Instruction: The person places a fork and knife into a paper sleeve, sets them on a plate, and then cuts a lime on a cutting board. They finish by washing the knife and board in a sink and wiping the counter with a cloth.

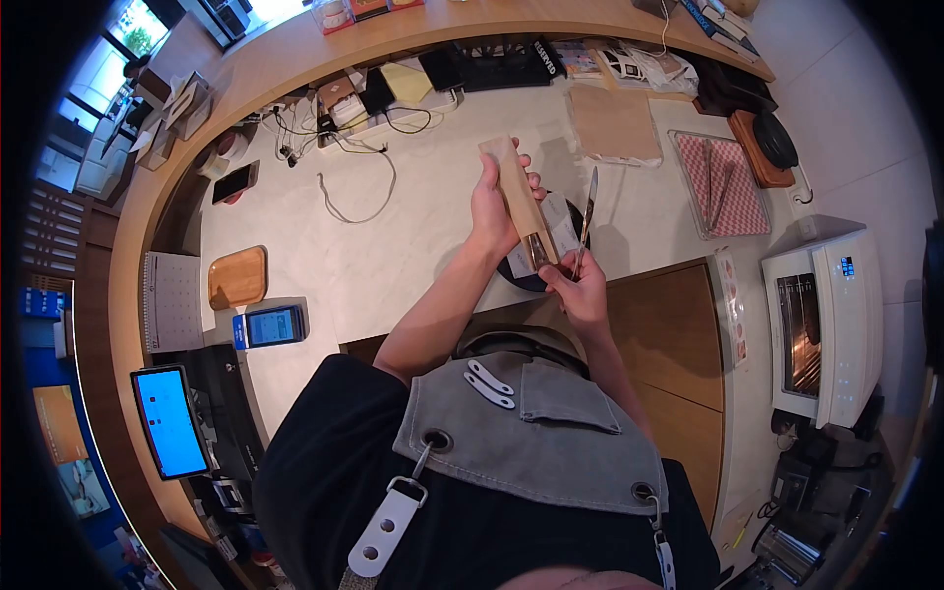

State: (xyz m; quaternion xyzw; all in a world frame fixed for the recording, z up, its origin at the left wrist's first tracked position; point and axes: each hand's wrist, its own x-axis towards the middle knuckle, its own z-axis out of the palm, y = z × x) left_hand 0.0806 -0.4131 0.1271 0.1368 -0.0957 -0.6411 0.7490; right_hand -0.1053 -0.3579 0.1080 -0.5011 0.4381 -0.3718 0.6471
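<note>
My left hand point(495, 206) is wrapped round a long, narrow brown paper sleeve point(515, 185), held at a slant over the counter. Something dark and shiny point(535, 250) shows at the sleeve's lower end; I cannot make out what it is. My right hand point(582, 290) grips a metal table knife point(590, 208), its blade pointing up and away. The thumb and fingers of that hand are also close to the sleeve's lower end. Beneath both hands is a round black tray point(528, 282), partly hidden, with white printed paper point(563, 236) on it.
A brown paper stack point(615, 123) and a tray lined with checkered paper point(723, 187), bearing tongs, lie at the right. A white toaster oven point(831, 324) stands nearer. At the left are a wooden tray point(237, 278), a card terminal point(272, 326), a phone point(235, 183) and loose cables point(359, 197).
</note>
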